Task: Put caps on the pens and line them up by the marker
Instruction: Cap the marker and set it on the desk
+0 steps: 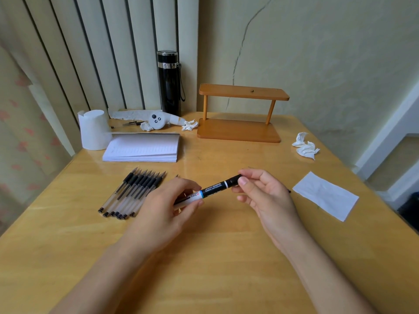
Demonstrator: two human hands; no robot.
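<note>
Both hands hold one marker (215,188) above the middle of the wooden table (226,257). The left hand (167,207) has a closed grip around the marker's white end, thumb on top. The right hand (265,193) pinches the black end, at about 2 o'clock from the left hand, between thumb and fingertips, its grip closed on the marker too. The marker is tilted, with its black end higher and farther away.

At 10 o'clock from the left hand, a row of pens (133,193) lies side by side on the table, touching one another, bare tips pointing away; no caps show on them.

Farther off, a notebook (142,148) lies at 11 o'clock, a wooden shelf (240,116) at 1 o'clock, and a flat sheet of paper (326,196) at 3 o'clock from the right hand.
</note>
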